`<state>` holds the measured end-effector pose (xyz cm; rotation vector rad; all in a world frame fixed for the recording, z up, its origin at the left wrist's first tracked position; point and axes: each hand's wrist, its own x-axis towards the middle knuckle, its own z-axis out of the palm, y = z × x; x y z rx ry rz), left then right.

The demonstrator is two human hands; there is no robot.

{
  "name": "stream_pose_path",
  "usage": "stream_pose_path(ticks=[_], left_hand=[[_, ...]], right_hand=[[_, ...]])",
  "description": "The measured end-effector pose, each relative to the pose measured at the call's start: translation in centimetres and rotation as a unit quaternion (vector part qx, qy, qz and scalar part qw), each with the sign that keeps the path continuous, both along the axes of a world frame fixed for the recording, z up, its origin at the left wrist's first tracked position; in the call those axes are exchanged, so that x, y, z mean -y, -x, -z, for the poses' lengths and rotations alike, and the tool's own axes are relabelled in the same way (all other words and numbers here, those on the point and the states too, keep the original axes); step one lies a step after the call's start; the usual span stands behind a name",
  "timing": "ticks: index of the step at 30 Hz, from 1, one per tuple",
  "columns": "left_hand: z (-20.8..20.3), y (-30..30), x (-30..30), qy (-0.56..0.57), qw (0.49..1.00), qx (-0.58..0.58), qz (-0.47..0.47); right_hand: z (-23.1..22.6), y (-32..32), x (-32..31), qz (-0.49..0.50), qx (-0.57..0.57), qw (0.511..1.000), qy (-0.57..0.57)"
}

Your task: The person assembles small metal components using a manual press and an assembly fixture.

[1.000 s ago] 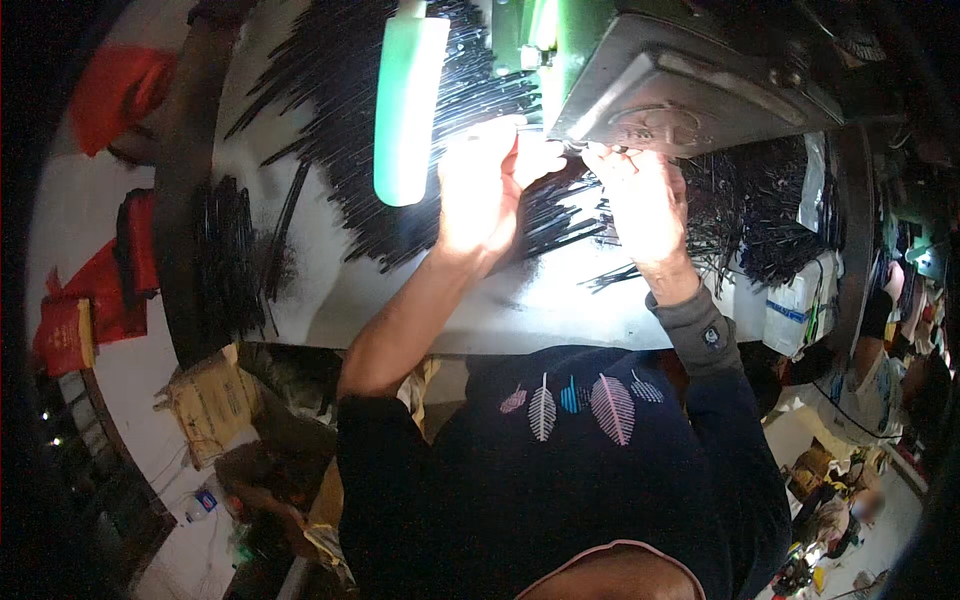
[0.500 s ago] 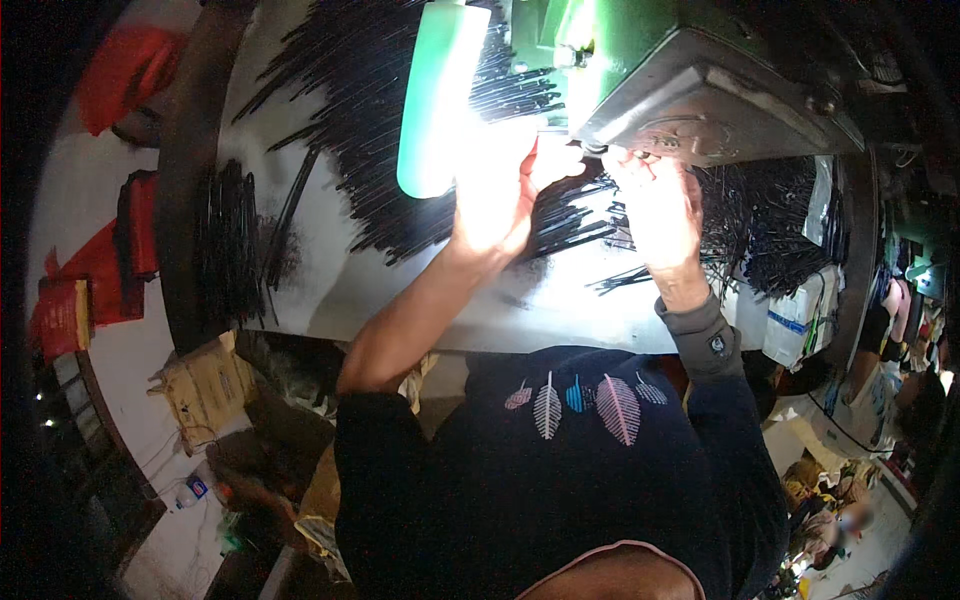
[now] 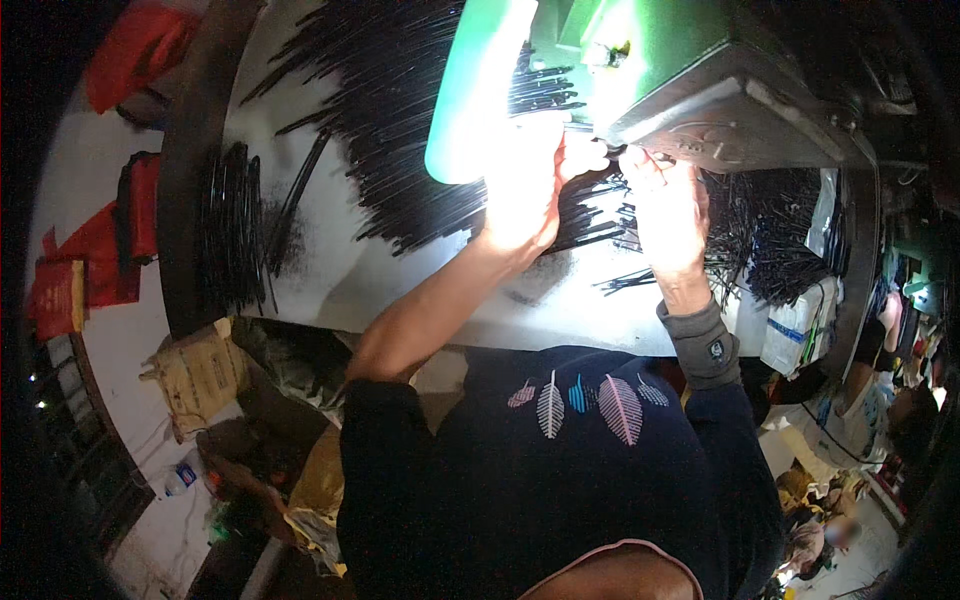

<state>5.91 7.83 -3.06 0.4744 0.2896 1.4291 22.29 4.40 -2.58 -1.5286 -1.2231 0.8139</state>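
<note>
My left hand [image 3: 525,190] is at the near corner of a green machine [image 3: 660,50], with its thumb and fingertips pinched together. Just to its right, my right hand [image 3: 672,215] has its fingers curled in below the machine's dark metal cover [image 3: 730,130]. The fingertips of both hands almost meet around a small dark spot; glare and the fingers hide what they pinch. Thin black rods [image 3: 400,190] lie in a wide heap beside and beyond my left hand. A pale green, brightly lit long panel [image 3: 465,110] stands over that heap, next to my left hand.
A separate bundle of black rods [image 3: 230,230] lies at the table's left end. More thin black pieces [image 3: 790,230] are piled at the right, by a white box [image 3: 798,325]. A cardboard box [image 3: 200,380] and red bags [image 3: 100,260] are left of the table [image 3: 400,315].
The view has shifted a little, so the machine and table sit further right in it. Both hands stay at the machine's corner, the right fingertips slightly closer to the left.
</note>
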Motion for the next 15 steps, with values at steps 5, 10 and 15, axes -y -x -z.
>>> stream_pose_path(ticks=[5, 10, 15], left_hand=[[-0.1, -0.8, 0.0, 0.043, 0.999, -0.025, 0.014], [0.7, 0.4, 0.0, -0.018, 0.999, -0.006, 0.04], [0.6, 1.2, 0.3, -0.023, 1.0, -0.003, 0.015]], right_hand=[[2.3, -1.6, 0.5, -0.071, -0.268, 0.959, -0.061], [1.2, -0.7, 0.2, -0.019, -0.064, 0.998, -0.016], [-2.6, 1.9, 0.3, -0.055, 0.057, 0.996, 0.038]])
